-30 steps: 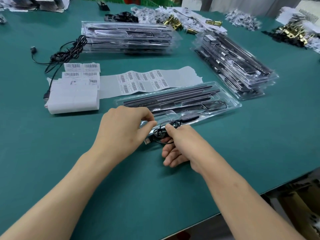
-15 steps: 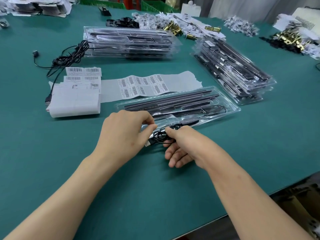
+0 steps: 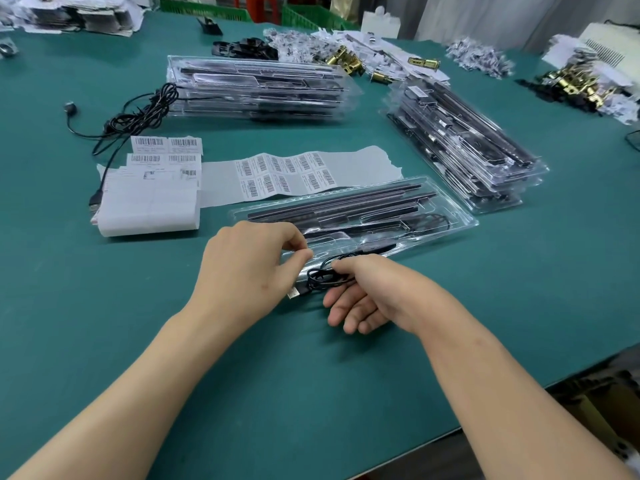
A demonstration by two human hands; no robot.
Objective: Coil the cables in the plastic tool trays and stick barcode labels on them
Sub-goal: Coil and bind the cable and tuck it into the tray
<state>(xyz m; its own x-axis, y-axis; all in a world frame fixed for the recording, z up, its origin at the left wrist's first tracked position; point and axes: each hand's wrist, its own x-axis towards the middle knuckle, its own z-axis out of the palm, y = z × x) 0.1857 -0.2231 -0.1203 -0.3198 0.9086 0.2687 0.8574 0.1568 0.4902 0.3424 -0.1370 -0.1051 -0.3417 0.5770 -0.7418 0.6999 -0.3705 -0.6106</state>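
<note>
Clear plastic tray (image 3: pixel 462 220) holds black rods (image 3: pixel 346 205); right hand (image 3: pixel 369 294) pinches coiled cable (image 3: pixel 320 281).

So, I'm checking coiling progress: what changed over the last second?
Hardly anything. The right hand keeps pinching the small black cable coil at the near edge of the clear tray, and the left hand keeps its pinch at the tray's near corner; nothing taken or let go. The USB plug, label sheets and tray stacks lie as before.

Print on the barcode labels (image 3: pixel 284 174) is illegible.
</note>
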